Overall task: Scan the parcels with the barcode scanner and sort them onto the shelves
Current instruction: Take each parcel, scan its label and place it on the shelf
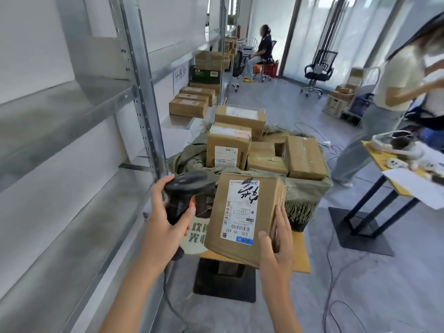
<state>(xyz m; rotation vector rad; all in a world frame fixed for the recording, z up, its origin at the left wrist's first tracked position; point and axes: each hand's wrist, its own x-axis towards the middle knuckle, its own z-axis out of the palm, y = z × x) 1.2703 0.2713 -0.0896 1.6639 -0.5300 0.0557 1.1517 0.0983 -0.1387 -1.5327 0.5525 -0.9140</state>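
Cardboard parcel [242,217] at lower centre of frame, right hand [276,239] gripping its edge, label up. Left hand [165,219] wraps barcode scanner [185,195]; should aim square at the barcode, steady.

Black barcode scanner [186,195] gripped upright, head aimed right at a tilted brown cardboard parcel [245,218], white label facing up, more brown parcels [259,150] heaped behind, grey metal shelves [72,131] left
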